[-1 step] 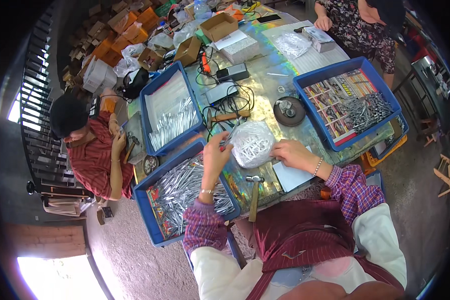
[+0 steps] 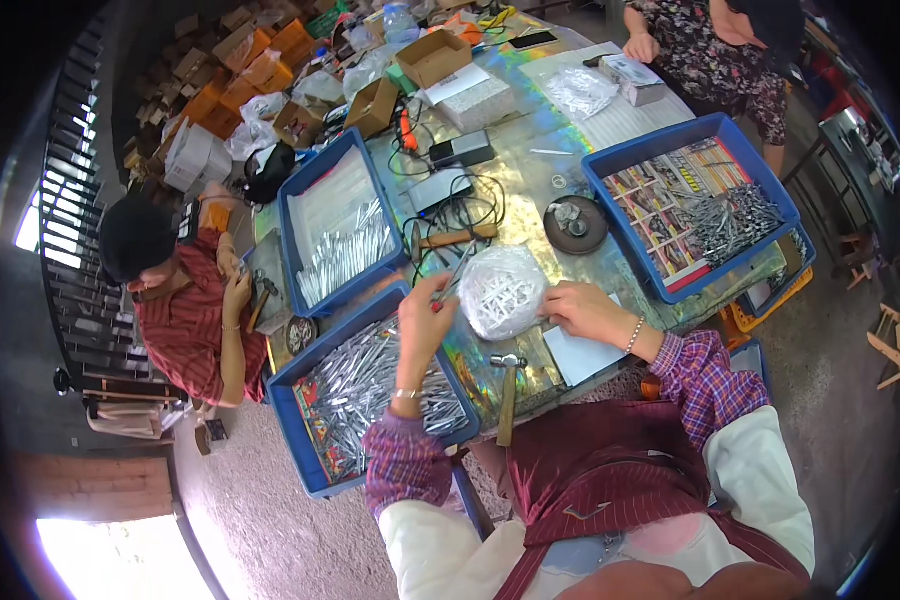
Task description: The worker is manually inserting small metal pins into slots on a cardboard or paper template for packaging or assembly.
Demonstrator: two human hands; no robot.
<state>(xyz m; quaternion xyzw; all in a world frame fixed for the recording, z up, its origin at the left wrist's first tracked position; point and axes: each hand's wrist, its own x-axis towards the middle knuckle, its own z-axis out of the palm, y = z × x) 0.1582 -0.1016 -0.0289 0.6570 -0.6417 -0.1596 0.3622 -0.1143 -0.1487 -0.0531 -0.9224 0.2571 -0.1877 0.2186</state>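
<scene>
A clear plastic bag (image 2: 503, 292) filled with short white or silvery pieces lies on the table in front of me. My left hand (image 2: 429, 312) is at its left side, fingers curled around a slim grey thing with a bit of red near the palm; its kind is unclear. At the bag's right edge, the fingers of my right hand (image 2: 582, 311) pinch the plastic. Below that hand lies a pale sheet (image 2: 580, 355). A hammer (image 2: 508, 395) with a wooden handle rests between my forearms. My left forearm passes over a blue tray (image 2: 315, 462) heaped with thin metal pieces.
Another blue tray (image 2: 288, 215) holds metal pieces at the left; a third blue tray (image 2: 660, 285) stands at the right. Black cables (image 2: 485, 205), a wooden handle (image 2: 458, 236) and a dark round dish (image 2: 592, 235) lie beyond the bag. Two other people sit at the table.
My left hand has shifted slightly left, away from the bag, and the slim grey thing shows more clearly. My right hand keeps its place at the bag's edge.
</scene>
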